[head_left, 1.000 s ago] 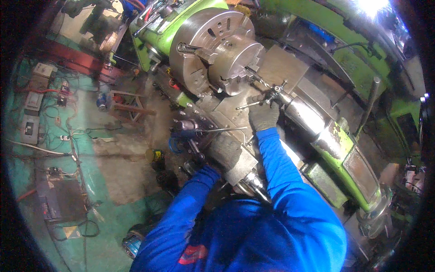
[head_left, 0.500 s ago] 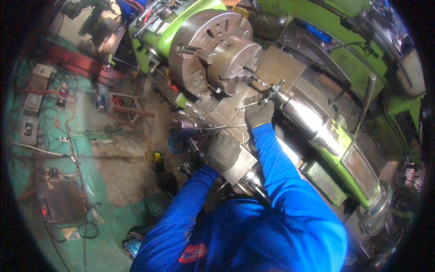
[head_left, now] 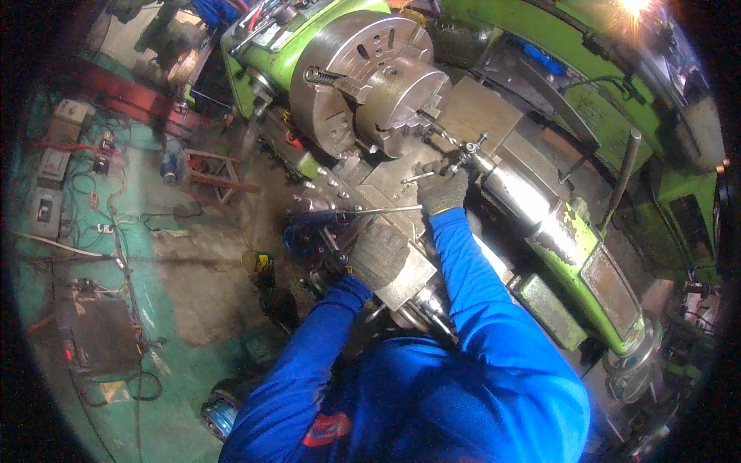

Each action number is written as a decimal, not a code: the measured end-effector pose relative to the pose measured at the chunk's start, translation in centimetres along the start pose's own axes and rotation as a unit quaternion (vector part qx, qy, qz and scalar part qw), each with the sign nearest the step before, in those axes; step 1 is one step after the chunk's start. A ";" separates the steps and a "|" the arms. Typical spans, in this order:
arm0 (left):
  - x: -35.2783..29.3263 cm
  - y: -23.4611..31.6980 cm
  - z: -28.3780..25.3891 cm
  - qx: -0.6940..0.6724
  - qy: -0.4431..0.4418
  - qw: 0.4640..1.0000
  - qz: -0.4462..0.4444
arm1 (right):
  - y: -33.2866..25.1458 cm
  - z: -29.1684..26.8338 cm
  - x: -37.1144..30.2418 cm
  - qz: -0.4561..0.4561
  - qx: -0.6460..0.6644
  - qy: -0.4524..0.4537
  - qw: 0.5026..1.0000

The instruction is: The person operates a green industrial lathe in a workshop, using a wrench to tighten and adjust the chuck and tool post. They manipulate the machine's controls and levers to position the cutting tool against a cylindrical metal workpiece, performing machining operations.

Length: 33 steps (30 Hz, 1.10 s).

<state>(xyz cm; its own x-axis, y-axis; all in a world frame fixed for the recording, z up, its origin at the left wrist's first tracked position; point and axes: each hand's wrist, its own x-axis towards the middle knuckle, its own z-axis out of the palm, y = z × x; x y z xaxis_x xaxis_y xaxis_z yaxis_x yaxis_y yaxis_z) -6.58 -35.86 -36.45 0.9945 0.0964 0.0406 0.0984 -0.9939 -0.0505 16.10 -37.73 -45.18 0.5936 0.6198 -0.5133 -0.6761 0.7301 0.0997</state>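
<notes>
My right hand (head_left: 446, 188), in a grey glove, closes around a short metal bar (head_left: 419, 177) whose end sticks out on its left. Just beyond it a twist drill bit (head_left: 441, 137) points from the tailstock (head_left: 519, 193) toward the lathe chuck (head_left: 397, 96). A small cross-handled piece (head_left: 472, 148) sits where the bit meets the tailstock. My left hand (head_left: 378, 256), gloved too, lies over the edge of a flat metal slide (head_left: 413, 279); its fingertips are hard to make out. A thin metal rod (head_left: 386, 210) runs between the two hands.
The green lathe headstock (head_left: 270, 54) stands at the far left, with a large faceplate (head_left: 328, 85) behind the chuck. An upright lever (head_left: 621, 177) rises on the right. Cables and grey electrical boxes (head_left: 54, 166) lie on the green floor. Bright sparks (head_left: 637, 6) show at the top right.
Bright sparks now show at the top right. The whole view has shifted slightly. Both hands keep nearly the same places, and the thin rod between them lies a little higher.
</notes>
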 end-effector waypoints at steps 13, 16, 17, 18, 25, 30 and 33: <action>0.5 0.3 -1.5 -0.033 -0.013 0.999 -0.005 | -0.1 -1.6 1.9 0.000 -0.018 0.008 1.000; 0.1 0.2 -1.1 -0.018 0.034 0.999 0.017 | 0.6 -0.1 0.5 -0.004 -0.013 0.009 1.000; 0.2 0.2 -1.2 -0.009 0.039 0.999 0.023 | 0.6 0.6 -0.1 -0.011 -0.012 0.013 1.000; 0.3 0.3 -1.4 -0.010 0.046 0.999 0.025 | 0.4 0.4 0.0 -0.005 -0.011 0.019 1.000; 0.4 0.2 -0.7 -0.041 -0.014 0.999 -0.015 | -0.1 -1.0 1.4 0.009 -0.025 0.050 0.998; 0.2 0.0 -0.8 -0.065 -0.016 0.998 -0.017 | 0.2 0.5 0.3 0.001 -0.037 0.087 0.996; 0.1 0.1 -0.6 -0.078 -0.007 0.997 -0.029 | 0.2 0.2 0.4 -0.003 -0.042 0.086 0.995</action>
<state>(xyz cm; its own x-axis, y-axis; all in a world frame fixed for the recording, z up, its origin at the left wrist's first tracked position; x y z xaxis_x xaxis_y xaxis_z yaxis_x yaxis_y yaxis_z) -6.53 -35.95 -35.85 0.9878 0.1537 0.0249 0.1503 -0.9829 0.1066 16.27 -37.25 -45.21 0.5197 0.5520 -0.6521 -0.7111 0.7025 0.0280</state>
